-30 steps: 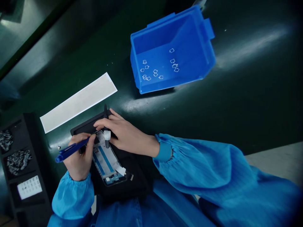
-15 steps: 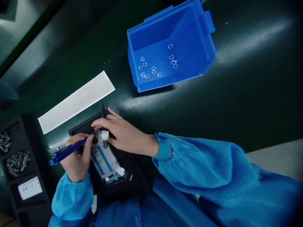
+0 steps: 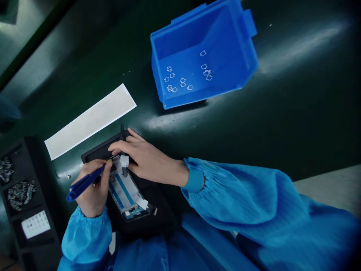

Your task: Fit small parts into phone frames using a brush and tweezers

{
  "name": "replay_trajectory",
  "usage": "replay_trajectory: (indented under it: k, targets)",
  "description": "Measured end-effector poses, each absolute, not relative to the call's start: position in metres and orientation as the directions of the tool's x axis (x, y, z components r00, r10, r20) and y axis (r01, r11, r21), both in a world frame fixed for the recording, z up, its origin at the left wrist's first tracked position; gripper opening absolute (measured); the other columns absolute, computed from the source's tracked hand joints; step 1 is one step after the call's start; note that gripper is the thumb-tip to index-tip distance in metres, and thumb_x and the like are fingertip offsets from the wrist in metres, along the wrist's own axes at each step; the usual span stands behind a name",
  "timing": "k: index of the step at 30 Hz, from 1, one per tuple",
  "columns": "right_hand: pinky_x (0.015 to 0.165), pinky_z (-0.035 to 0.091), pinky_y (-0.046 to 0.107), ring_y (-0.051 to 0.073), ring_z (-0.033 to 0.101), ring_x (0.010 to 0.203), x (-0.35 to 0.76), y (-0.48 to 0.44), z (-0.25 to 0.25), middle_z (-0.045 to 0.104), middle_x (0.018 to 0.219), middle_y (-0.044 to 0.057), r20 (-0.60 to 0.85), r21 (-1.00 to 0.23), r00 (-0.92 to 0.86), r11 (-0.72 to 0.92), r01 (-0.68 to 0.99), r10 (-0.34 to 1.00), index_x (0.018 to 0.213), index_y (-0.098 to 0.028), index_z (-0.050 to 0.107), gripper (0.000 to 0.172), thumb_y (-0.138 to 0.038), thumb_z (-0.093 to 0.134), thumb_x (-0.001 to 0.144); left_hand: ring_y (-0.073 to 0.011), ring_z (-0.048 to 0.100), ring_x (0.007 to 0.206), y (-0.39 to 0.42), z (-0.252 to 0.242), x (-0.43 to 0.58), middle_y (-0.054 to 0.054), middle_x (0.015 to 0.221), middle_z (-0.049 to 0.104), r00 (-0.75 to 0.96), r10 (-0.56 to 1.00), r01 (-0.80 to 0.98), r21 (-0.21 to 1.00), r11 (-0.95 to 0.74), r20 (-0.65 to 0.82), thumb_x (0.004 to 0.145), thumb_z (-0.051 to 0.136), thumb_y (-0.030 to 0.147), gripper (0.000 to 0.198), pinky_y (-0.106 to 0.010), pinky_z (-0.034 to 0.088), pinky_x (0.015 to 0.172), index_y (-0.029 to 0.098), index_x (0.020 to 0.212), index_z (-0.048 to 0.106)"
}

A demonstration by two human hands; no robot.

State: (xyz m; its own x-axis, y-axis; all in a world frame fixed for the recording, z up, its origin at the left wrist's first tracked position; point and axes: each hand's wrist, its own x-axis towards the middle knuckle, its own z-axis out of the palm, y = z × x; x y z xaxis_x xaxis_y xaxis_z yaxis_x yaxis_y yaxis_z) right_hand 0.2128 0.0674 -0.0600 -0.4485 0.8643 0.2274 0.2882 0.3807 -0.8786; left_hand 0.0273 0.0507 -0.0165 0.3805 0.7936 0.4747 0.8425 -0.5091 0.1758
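Observation:
My left hand (image 3: 94, 194) is closed around a blue pen (image 3: 81, 186), its front end at the top edge of an opened phone body (image 3: 128, 192). The phone's inside shows pale panels and blue strips, with a white tab at its lower end. Black tweezers (image 3: 122, 132) with a white wrapping at the middle are held in my right hand (image 3: 150, 160), their tips pointing away from me. The fingers of that hand curl over the phone's upper end. Beneath the phone is a black tray (image 3: 97, 149). My fingers hide what the pen's tip touches.
A blue bin (image 3: 194, 98) with several small white frame-shaped pieces stands at the back. Left of it lies a long pale strip (image 3: 91, 121). At the far left, a black compartment box (image 3: 34, 162) holds small metallic parts and a white label (image 3: 36, 224).
The pen's rear end has swung down and to the right, while its front end stays by the phone. My right hand and the tweezers have barely moved.

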Motion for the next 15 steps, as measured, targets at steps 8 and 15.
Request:
replay_trajectory:
  k: [8, 15]
  targets:
    - [0.123, 0.019, 0.056, 0.020, 0.059, 0.109, 0.2132, 0.0666, -0.0621, 0.067, 0.105, 0.002, 0.258, -0.873, -0.441, 0.403, 0.274, 0.859, 0.123, -0.022, 0.049, 0.044, 0.001, 0.049, 0.086, -0.0153, 0.070, 0.074, 0.0500, -0.0212, 0.0266, 0.000, 0.079, 0.071, 0.346, 0.801, 0.838, 0.223, -0.498, 0.488, 0.082, 0.074, 0.020, 0.014, -0.027, 0.054, 0.069, 0.019, 0.085, 0.060]
    - [0.122, 0.021, 0.057, 0.020, 0.060, 0.106, 0.2124, 0.0661, -0.0609, 0.066, 0.105, 0.002, 0.257, -0.860, -0.441, 0.412, 0.303, 0.860, 0.124, -0.022, 0.049, 0.044, 0.000, 0.047, 0.086, -0.0153, 0.071, 0.075, 0.0524, -0.0226, 0.0243, 0.001, 0.079, 0.072, 0.302, 0.821, 0.842, 0.268, -0.468, 0.485, 0.081, 0.075, 0.019, 0.015, -0.027, 0.054, 0.071, 0.019, 0.085, 0.062]
